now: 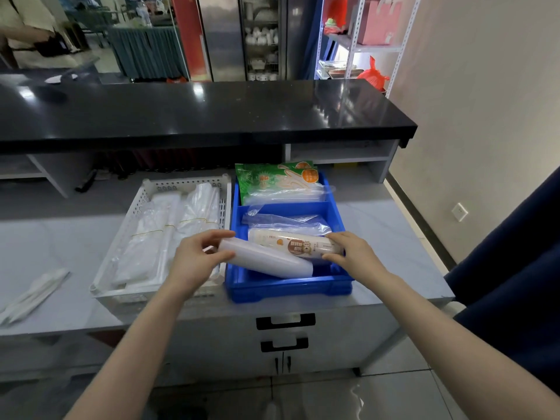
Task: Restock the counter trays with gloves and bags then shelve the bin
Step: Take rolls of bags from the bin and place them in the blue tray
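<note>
Left hand (197, 259): curled round the plain roll (266, 263) at its end.
Right hand (351, 253): grips the printed roll (288, 244).
Rolls: between the hands, in the blue tray (288, 287).
Tip: lay them flat, side by side.

Two trays are sitting side by side: a white tray (135, 207) and a blue tray (288, 287). Two hands, a left hand (197, 256) and a right hand (351, 253), are gripping two rolls, a plain roll (266, 262) and a labelled roll (291, 242). Two drawer handles (285, 326) are showing below.
</note>
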Tool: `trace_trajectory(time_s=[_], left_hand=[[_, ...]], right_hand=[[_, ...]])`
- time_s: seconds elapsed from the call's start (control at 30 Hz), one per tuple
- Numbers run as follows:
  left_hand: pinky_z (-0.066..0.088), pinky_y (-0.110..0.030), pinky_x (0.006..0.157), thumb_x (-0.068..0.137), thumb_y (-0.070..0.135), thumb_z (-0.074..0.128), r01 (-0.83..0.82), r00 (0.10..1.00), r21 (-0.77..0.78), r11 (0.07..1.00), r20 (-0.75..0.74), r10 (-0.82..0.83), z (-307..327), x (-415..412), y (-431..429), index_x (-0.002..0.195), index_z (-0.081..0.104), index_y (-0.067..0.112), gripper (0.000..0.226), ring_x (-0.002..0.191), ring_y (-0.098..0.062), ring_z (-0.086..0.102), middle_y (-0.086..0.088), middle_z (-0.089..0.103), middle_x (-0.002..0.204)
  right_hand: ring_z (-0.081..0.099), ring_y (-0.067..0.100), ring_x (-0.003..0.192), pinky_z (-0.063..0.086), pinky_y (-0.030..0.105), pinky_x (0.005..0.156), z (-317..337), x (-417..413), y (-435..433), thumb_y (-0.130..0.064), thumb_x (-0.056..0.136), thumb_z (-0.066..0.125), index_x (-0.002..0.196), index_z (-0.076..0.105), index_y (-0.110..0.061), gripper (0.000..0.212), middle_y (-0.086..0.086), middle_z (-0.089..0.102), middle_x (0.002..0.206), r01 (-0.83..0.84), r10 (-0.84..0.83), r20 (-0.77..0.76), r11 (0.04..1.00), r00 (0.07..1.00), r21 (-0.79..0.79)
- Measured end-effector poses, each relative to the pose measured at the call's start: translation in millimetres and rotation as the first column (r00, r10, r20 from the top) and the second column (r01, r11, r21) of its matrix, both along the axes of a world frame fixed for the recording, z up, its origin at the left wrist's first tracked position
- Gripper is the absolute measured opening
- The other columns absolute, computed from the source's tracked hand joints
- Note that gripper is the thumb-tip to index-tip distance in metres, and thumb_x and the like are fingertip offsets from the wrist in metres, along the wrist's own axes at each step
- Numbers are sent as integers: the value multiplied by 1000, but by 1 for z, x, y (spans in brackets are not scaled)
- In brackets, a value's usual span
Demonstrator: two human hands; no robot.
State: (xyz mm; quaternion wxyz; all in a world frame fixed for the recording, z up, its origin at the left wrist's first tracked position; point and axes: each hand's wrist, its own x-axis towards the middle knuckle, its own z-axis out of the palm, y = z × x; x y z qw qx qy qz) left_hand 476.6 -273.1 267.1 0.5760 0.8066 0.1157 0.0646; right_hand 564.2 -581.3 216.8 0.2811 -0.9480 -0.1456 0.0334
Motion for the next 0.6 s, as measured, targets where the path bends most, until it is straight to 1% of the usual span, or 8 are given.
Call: trace_trajectory(time_s=[0.07, 0.17, 0.27, 0.33, 0.47, 0.6], left_hand=[[50, -26, 85, 74, 1, 74, -15, 1000, -30, 999, 2, 15, 4, -6, 15, 97, 74, 29, 36, 97, -14, 65, 0, 72, 100], [48, -28, 85, 74, 1, 74, -44, 999, -60, 997, -2, 44, 6, -12, 30, 98, 74, 26, 35, 98, -18, 64, -4, 72, 99], [48, -29, 84, 75, 2, 74, -64, 998, -87, 994, 1, 64, 4, -16, 44, 96, 75, 29, 34, 95, -18, 64, -4, 72, 96], [47, -27, 82, 75, 3, 74, -71, 997, -107, 992, -1, 71, 1, -18, 51, 95, 75, 30, 34, 94, -17, 65, -5, 72, 95], [46, -31, 89, 76, 3, 73, -82, 997, -152, 985, -18, 80, -4, -18, 62, 94, 75, 32, 34, 96, -18, 63, -7, 71, 99], [48, -43, 98, 81, 3, 70, -118, 993, -247, 962, -47, 110, -4, -18, 72, 100, 73, 25, 30, 101, -25, 61, -15, 68, 109]], right_hand=[[55, 21, 101, 43, 31, 89, -1, -3, 5, -30, 86, 66, 129, 54, -19, 46, 6, 58, 119, -20, 21, -6, 1000, 1000, 13], [54, 20, 100, 42, 28, 87, -2, -4, 10, -30, 86, 66, 129, 54, -19, 45, 5, 57, 119, -25, 25, 14, 999, 1000, 28], [54, 22, 107, 43, 31, 93, 2, -4, 5, -27, 86, 67, 131, 53, -18, 48, 5, 55, 124, -3, 3, 8, 1000, 1000, 21], [54, 22, 107, 42, 31, 93, 2, -4, 0, -26, 86, 67, 131, 53, -17, 48, 5, 55, 125, -7, 7, -1, 1000, 1000, 3], [55, 22, 104, 44, 31, 91, 3, -7, -1, -26, 86, 67, 127, 55, -17, 43, 7, 55, 120, -35, 35, -14, 999, 999, -21], [53, 21, 112, 42, 30, 98, 2, -11, 0, -24, 84, 69, 129, 54, -16, 48, 6, 53, 127, -98, 95, -55, 994, 994, -52]])
